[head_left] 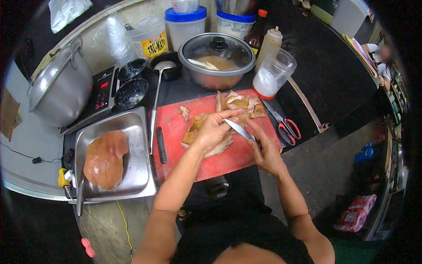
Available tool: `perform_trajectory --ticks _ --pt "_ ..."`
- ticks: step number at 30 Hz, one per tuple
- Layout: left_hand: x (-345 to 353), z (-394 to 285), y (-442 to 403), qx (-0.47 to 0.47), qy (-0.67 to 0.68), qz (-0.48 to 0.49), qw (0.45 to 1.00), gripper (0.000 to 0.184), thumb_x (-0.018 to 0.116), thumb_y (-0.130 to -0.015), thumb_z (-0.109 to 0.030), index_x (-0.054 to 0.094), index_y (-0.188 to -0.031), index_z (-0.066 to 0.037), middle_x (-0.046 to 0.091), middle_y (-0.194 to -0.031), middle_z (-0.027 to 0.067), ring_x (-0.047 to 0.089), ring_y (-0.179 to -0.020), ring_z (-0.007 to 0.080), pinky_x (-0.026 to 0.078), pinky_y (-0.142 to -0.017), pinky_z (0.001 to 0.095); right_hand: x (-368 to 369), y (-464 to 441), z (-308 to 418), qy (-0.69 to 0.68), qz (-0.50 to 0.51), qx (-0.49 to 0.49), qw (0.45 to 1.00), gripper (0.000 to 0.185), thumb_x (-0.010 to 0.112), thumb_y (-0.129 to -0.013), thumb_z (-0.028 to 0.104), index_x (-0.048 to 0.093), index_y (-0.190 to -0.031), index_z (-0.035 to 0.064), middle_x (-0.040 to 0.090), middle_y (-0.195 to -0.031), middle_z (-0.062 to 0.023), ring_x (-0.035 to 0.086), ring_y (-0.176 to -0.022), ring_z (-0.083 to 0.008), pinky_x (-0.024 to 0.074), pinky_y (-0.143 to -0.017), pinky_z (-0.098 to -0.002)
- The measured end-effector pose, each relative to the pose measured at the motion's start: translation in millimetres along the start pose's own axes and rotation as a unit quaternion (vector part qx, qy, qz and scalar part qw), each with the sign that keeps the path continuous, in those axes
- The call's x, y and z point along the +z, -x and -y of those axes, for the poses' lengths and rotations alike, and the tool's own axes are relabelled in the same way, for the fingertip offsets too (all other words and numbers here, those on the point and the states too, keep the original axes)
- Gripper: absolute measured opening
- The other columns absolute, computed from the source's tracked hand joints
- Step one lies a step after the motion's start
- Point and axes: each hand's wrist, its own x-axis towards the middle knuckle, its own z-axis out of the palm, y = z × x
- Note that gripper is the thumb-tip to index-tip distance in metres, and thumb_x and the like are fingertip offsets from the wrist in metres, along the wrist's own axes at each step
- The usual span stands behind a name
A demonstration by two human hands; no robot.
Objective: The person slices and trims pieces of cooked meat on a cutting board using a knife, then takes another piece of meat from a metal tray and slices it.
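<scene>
Black worktop carried a red cutting board, with a steel tray to its left holding a large brown slab of meat. Cut pieces of meat lay on the board's far part. Apart but near each other, the hands worked over it: the right hand gripped a small knife; the left hand reached by its tip, whether pinching anything I couldn't tell. Red-handled scissors rested just beside the board.
</scene>
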Motion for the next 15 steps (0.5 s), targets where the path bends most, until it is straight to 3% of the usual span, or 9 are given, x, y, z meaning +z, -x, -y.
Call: perform_trajectory --ticks 1,7,10,15 --pt "1.8 -1.5 0.3 0.003 -0.008 -0.006 1.0 0.034 0.056 -0.092 -0.007 0.055 -0.126 -0.004 0.067 -0.098 0.002 0.063 -0.081 0.0061 0.052 -0.067 0.0178 0.5 -0.8 -2.5 0.007 -0.002 -0.022 1.0 0.053 0.051 -0.086 -0.002 0.04 -0.137 0.0066 0.055 -0.126 -0.0181 0.064 -0.09 -0.0295 0.0472 -0.08 -0.0345" --pt "8.4 -7.6 2.3 0.035 0.02 -0.025 0.999 0.044 0.058 -0.089 -0.005 0.048 -0.132 -0.006 0.065 -0.105 0.0033 0.064 -0.089 0.009 0.054 -0.073 0.0207 0.9 -2.5 -4.1 0.006 -0.008 0.01 1.0 0.045 0.049 -0.087 -0.001 0.048 -0.131 0.0052 0.057 -0.125 -0.0172 0.057 -0.113 -0.0289 0.0423 -0.094 -0.0328" --pt "1.7 -1.7 0.5 0.062 0.031 -0.015 0.998 0.049 0.059 -0.087 -0.001 0.045 -0.133 -0.006 0.064 -0.106 0.0049 0.064 -0.091 0.0109 0.054 -0.075 0.0225 2.5 -3.1 -6.7 0.013 -0.053 -0.02 0.998 0.044 0.052 -0.086 0.0 0.053 -0.128 0.0106 0.064 -0.107 -0.0196 0.064 -0.095 -0.0347 0.0491 -0.082 -0.0375" --pt "-4.1 1.5 -2.6 0.065 0.011 -0.001 0.998 0.044 0.062 -0.083 0.004 0.049 -0.124 -0.004 0.064 -0.103 0.0056 0.064 -0.088 0.012 0.055 -0.075 0.0234 0.9 -2.0 -11.7 -0.019 -0.084 -0.035 0.996 0.044 0.052 -0.086 -0.002 0.053 -0.128 0.0096 0.064 -0.111 -0.0186 0.064 -0.099 -0.0301 0.0471 -0.087 -0.0346"
